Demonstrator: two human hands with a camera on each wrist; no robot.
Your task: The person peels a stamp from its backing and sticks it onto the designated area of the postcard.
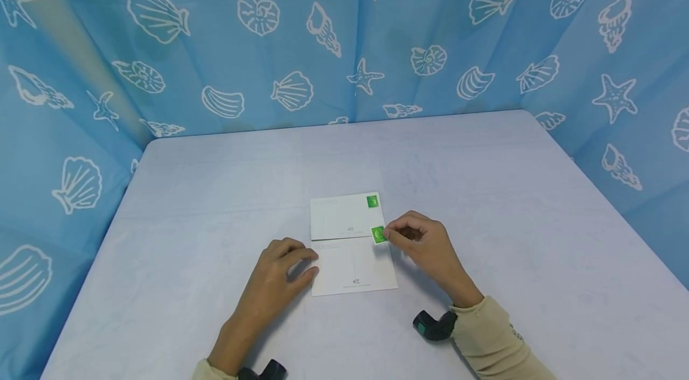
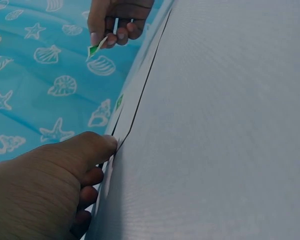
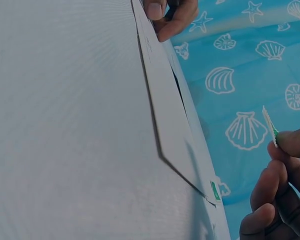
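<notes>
Two white postcards lie one behind the other, their edges meeting. A green stamp point(image 1: 372, 201) sits in the top right corner of the far postcard point(image 1: 339, 216). On the near postcard point(image 1: 350, 269) faint boxes and a small print show. My right hand point(image 1: 425, 245) pinches a second green stamp point(image 1: 379, 234) between thumb and index finger, raised over the near postcard's top right corner. In the right wrist view that stamp point(image 3: 271, 127) is tilted, apart from the card. My left hand point(image 1: 280, 272) rests at the near postcard's left edge, thumb point(image 2: 107, 142) touching it.
A pale cloth covers the table point(image 1: 215, 188) around the postcards. Blue curtains point(image 1: 204, 45) with white shell prints hang behind and along both sides. Dark wrist devices point(image 1: 436, 326) sit near both sleeves.
</notes>
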